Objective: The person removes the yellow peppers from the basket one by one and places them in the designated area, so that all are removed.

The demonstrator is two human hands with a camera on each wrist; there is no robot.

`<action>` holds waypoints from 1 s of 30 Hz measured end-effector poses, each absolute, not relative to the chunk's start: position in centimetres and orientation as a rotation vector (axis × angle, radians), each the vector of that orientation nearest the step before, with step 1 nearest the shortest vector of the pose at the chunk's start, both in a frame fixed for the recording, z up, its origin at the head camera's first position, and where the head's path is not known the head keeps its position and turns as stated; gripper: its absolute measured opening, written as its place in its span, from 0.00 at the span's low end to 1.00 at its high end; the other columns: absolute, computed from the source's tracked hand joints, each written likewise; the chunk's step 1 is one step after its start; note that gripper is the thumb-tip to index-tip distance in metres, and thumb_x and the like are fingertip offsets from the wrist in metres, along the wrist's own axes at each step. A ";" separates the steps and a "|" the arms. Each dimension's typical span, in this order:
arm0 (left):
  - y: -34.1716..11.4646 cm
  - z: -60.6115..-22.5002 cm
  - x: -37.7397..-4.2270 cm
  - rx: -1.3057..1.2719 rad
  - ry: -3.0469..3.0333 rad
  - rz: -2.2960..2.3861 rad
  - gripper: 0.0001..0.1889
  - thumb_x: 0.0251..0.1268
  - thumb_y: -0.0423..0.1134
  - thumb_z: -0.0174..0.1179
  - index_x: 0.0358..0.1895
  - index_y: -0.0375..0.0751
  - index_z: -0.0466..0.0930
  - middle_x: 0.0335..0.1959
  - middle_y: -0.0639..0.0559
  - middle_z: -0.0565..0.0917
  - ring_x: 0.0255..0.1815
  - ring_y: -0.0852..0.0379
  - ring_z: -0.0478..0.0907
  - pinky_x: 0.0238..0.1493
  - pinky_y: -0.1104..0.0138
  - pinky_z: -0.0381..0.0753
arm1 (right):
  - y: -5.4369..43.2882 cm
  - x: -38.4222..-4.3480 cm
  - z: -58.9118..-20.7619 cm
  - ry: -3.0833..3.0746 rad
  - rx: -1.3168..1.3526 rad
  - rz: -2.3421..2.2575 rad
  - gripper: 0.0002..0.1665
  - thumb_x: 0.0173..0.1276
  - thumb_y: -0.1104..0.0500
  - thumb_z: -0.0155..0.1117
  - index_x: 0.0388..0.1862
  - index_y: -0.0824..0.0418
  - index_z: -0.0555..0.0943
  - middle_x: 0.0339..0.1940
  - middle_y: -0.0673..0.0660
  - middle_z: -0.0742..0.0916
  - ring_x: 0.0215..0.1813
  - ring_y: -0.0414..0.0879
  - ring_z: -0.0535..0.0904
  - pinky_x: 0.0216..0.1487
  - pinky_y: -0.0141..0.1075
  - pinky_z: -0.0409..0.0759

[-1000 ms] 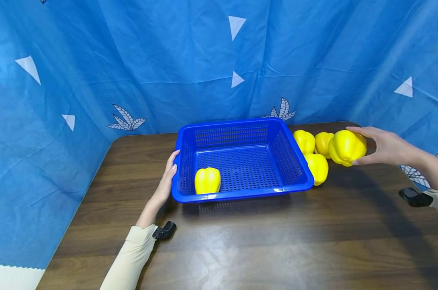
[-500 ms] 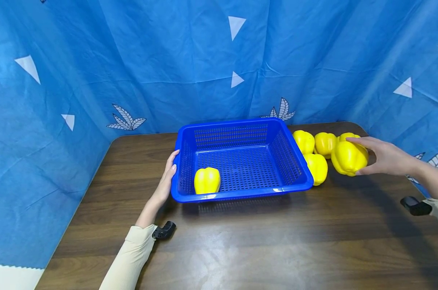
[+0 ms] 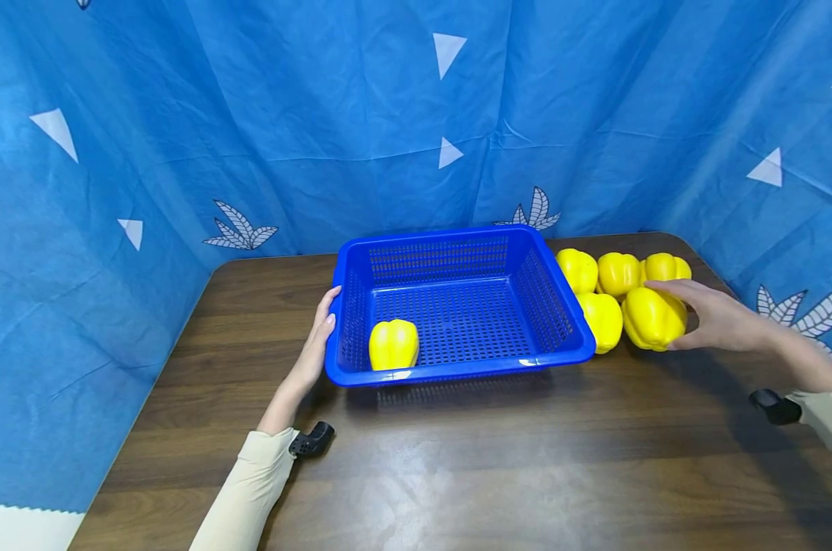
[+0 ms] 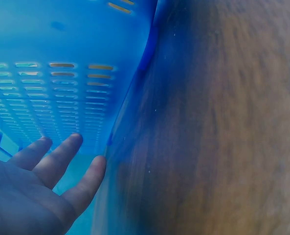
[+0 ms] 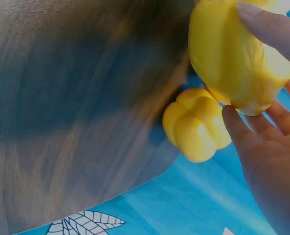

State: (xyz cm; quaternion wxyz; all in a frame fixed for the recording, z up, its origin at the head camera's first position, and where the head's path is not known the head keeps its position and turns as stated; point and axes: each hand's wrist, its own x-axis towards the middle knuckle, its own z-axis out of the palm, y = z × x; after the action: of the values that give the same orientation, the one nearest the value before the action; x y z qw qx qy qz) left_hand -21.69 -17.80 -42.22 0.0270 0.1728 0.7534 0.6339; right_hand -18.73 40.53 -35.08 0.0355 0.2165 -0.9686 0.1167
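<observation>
A blue plastic basket (image 3: 450, 314) with slotted walls stands on the table, one yellow bell pepper (image 3: 393, 344) lying in its near left corner. My left hand (image 3: 310, 348) touches the basket's left rim; in the left wrist view its visible fingers reach out, fairly straight, beside the slotted wall (image 4: 61, 88). My right hand (image 3: 725, 317) holds another yellow bell pepper (image 3: 655, 319) between thumb and fingers, low in front of the other peppers. Whether this pepper rests on the table, I cannot tell. The right wrist view shows the held pepper (image 5: 233, 58) close up.
Several more yellow bell peppers (image 3: 619, 274) sit right of the basket, one (image 3: 600, 321) close against its wall. The brown wooden table (image 3: 457, 459) ends at a blue curtain (image 3: 360, 115) behind and at both sides.
My right hand has brought its pepper down and toward me, so the pepper behind at the far right now shows. The left hand and basket have stayed in place.
</observation>
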 end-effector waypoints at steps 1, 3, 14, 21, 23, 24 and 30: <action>-17.8 -42.2 -21.7 0.534 2.330 1.958 0.28 0.73 0.48 0.27 0.74 0.53 0.40 0.77 0.49 0.42 0.76 0.41 0.44 0.71 0.37 0.47 | 40.5 -18.8 -35.2 -2.973 0.666 0.353 0.58 0.30 0.57 0.83 0.65 0.62 0.67 0.58 0.61 0.76 0.51 0.25 0.59 0.39 0.27 0.75; -17.8 -42.3 -21.7 0.530 2.333 1.957 0.28 0.73 0.49 0.27 0.74 0.53 0.40 0.77 0.49 0.43 0.76 0.41 0.43 0.71 0.37 0.47 | 40.4 -18.8 -35.5 -2.972 0.666 0.335 0.58 0.30 0.57 0.83 0.65 0.63 0.66 0.57 0.62 0.76 0.51 0.30 0.62 0.39 0.28 0.75; -17.8 -42.3 -21.7 0.533 2.327 1.959 0.28 0.73 0.50 0.27 0.74 0.54 0.40 0.76 0.48 0.43 0.76 0.41 0.44 0.71 0.36 0.47 | 40.1 -19.0 -36.4 -3.024 0.650 0.321 0.57 0.31 0.59 0.82 0.63 0.66 0.65 0.58 0.65 0.75 0.51 0.52 0.69 0.43 0.37 0.78; -17.7 -42.3 -21.7 0.533 2.324 1.959 0.28 0.73 0.49 0.27 0.74 0.54 0.40 0.76 0.49 0.43 0.76 0.41 0.44 0.71 0.37 0.48 | 40.0 -19.0 -36.7 -3.072 0.632 0.411 0.56 0.34 0.60 0.81 0.64 0.67 0.64 0.60 0.68 0.73 0.53 0.57 0.69 0.48 0.53 0.77; -17.7 -42.3 -21.7 0.531 2.323 1.957 0.28 0.73 0.49 0.27 0.74 0.54 0.40 0.77 0.49 0.43 0.76 0.41 0.44 0.71 0.37 0.48 | 40.0 -19.0 -36.7 -3.095 0.611 0.434 0.56 0.35 0.60 0.80 0.65 0.67 0.63 0.60 0.68 0.72 0.54 0.58 0.69 0.50 0.58 0.76; -17.7 -42.3 -21.7 0.533 2.324 1.956 0.28 0.73 0.49 0.27 0.74 0.54 0.40 0.77 0.49 0.42 0.76 0.41 0.44 0.71 0.37 0.47 | 39.9 -19.0 -36.8 -3.102 0.607 0.444 0.56 0.36 0.60 0.80 0.65 0.67 0.62 0.61 0.69 0.72 0.54 0.59 0.69 0.51 0.59 0.75; -17.8 -42.3 -21.8 0.521 2.328 1.961 0.28 0.73 0.49 0.27 0.74 0.53 0.40 0.77 0.48 0.42 0.76 0.41 0.44 0.71 0.37 0.48 | 39.9 -19.2 -36.7 -3.114 0.603 0.434 0.56 0.37 0.61 0.80 0.66 0.68 0.61 0.62 0.70 0.71 0.56 0.61 0.69 0.52 0.62 0.73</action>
State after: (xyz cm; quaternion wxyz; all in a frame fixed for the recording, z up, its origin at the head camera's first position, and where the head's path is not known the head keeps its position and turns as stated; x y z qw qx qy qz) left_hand -21.75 -17.76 -42.31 0.0265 0.1688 0.7535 0.6348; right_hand -19.21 39.87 -36.70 -0.0297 0.1882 -0.9723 0.1354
